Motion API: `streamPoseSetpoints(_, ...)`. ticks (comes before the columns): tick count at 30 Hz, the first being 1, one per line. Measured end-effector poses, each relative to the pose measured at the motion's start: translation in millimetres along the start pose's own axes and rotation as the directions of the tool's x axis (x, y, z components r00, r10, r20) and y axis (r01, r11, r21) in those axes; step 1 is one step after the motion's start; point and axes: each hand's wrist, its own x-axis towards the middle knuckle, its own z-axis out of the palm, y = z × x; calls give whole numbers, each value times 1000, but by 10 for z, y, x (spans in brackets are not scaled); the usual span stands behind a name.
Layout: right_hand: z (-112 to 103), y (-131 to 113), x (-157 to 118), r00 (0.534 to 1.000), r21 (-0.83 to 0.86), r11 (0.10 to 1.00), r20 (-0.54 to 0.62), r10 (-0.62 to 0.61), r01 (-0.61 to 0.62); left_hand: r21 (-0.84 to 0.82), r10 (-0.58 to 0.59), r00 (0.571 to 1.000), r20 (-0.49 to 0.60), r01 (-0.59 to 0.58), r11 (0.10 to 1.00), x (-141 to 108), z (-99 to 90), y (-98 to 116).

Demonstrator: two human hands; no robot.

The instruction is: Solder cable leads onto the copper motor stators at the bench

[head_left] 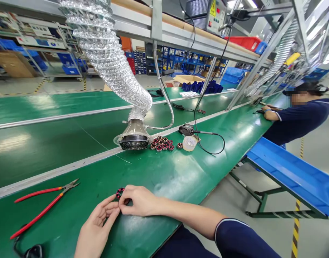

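Near the table's front edge, both my hands meet at a small round motor stator [119,193] with dark red and black windings. My left hand [96,224] has its fingertips closed at the near left side of the stator. From the right, my right hand [139,201] reaches over it in a pinch, thumb and forefinger together, hiding part of it. Whatever is in that pinch is too small or covered to see. Left of my hands lie long-nosed pliers [50,204] with red handles, their jaws pointing away from me.
Several similar stators [161,144] are grouped beside a fan-fitted extraction hood [134,139] on a foil duct. A tape roll [189,143] and a black cabled device [187,129] sit to their right. Farther right, a co-worker [301,111] leans at the bench beside a blue chute [293,175].
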Motion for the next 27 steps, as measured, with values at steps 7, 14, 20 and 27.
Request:
streamPoseSetpoints(7, -57, 50, -82, 997, 84, 996, -65, -35, 40, 93, 54, 998, 22, -56, 994, -8, -27, -32)
streamPoseSetpoints(14, -1236, 565, -362, 797, 453, 883, -487, 358, -120, 259, 166, 984, 66, -178, 949, -108, -27, -1)
streamPoseSetpoints(20, -2454, 1087, -772, 186, 721, 669, -693, 696, 181, 456, 358, 933, 43, -337, 824, 14, -112, 405)
streamPoseSetpoints(27, -2994, 1223, -858, -59, 790, 500, -515, 855, 354, 756, 444, 832, 334, -517, 401, 804, 265, 804)
